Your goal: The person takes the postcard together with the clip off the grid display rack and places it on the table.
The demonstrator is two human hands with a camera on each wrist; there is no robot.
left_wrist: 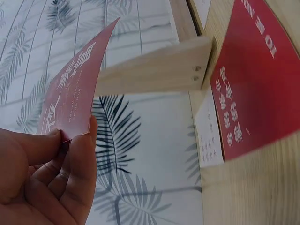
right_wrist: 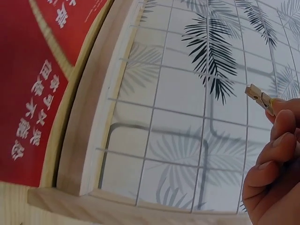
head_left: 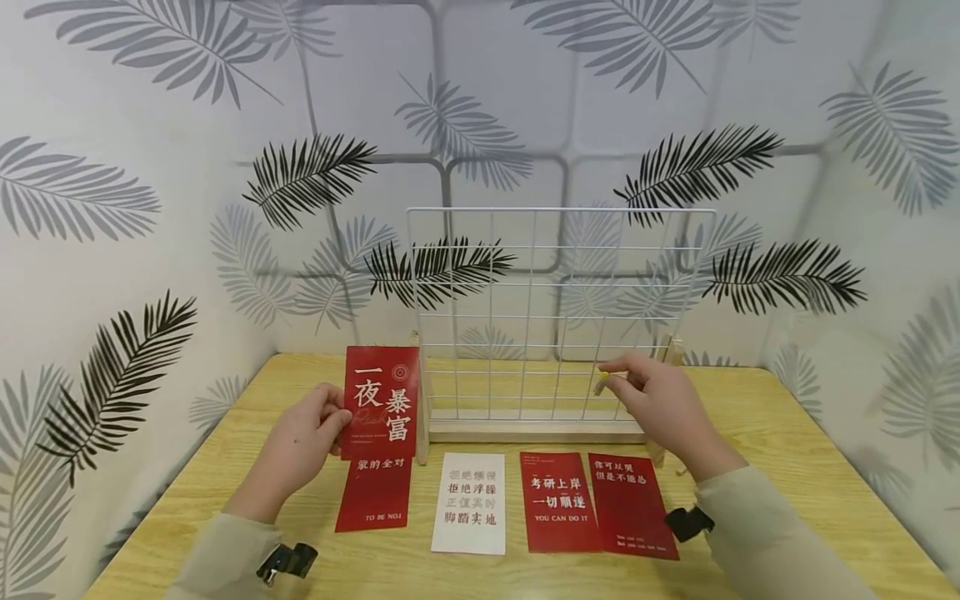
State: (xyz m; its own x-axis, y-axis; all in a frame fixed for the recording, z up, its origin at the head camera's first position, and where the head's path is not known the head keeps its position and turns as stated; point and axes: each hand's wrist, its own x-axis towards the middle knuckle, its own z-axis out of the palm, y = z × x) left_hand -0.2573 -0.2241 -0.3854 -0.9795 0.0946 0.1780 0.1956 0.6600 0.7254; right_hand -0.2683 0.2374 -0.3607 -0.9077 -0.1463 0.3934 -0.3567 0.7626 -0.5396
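Note:
My left hand [head_left: 296, 442] pinches a red card [head_left: 380, 404] with white Chinese characters by its left edge, thumb in front. The card stands upright at the left end of a white wire grid [head_left: 562, 210] on a wooden stand [head_left: 532, 431]. My right hand [head_left: 663, 408] pinches a small wooden clothespin [right_wrist: 258, 96] between thumb and index finger, before the grid's lower right part. In the right wrist view the clothespin points away from the fingertips. It appears apart from the held card, which is on the other side of the grid.
Before the stand lie a red card [head_left: 375, 500] partly hidden behind the held one, a white card [head_left: 468, 508], and two more red cards [head_left: 562, 504] side by side. Another white card [left_wrist: 209, 138] shows under the leftmost red one. Patterned wall covering [head_left: 502, 83] surrounds the wooden table [head_left: 247, 425].

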